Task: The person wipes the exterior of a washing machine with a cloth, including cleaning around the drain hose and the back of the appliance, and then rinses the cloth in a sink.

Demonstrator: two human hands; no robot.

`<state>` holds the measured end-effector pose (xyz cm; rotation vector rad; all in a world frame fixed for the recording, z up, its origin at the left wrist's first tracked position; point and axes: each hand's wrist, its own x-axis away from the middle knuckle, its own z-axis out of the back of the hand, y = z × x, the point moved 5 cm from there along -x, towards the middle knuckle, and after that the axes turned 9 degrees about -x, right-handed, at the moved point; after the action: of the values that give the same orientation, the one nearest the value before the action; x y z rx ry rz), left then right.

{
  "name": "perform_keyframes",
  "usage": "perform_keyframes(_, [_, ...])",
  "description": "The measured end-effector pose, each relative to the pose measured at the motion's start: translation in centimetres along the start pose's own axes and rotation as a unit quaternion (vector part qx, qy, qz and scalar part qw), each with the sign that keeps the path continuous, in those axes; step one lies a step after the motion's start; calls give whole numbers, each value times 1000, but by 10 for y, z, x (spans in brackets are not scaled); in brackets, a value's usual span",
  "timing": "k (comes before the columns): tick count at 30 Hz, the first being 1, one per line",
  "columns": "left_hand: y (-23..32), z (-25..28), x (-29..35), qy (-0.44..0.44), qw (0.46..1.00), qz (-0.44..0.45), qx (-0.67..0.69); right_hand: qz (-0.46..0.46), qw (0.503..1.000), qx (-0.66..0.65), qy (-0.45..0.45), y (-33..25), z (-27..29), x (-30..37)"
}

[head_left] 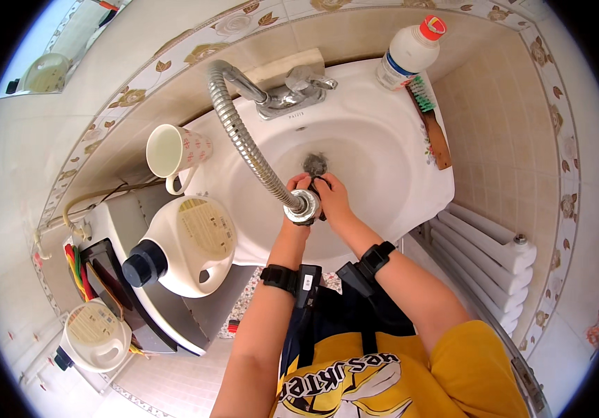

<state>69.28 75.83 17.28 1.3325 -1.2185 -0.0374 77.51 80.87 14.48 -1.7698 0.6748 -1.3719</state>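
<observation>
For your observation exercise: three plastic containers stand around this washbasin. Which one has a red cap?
The slim white bottle at the basin's back right corner, beside the brush. Both white jugs on the left have dark caps.

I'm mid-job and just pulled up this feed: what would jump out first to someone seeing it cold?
First, the two hands over the middle of the white sink: the left hand grips the metal head of a flexible hose that arcs down from the tap, and the right hand touches it from the side. Next, the big white detergent jug with a dark cap, left of the basin, and the white bottle with a red cap at the back right corner.
</observation>
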Motion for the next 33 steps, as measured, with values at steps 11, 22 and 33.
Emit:
perform_keyframes(11, [38,-17,30,34,851,-355,-385,-240,942,-231,-35,-26,-1,24])
perform_keyframes(22, [20,4,22,47,989,-38,-133,-18,988,143,-57,-56,1,3])
perform_keyframes(33, [31,16,18,46,920,-215,-324,-92,991,31,-89,-187,-4,-30])
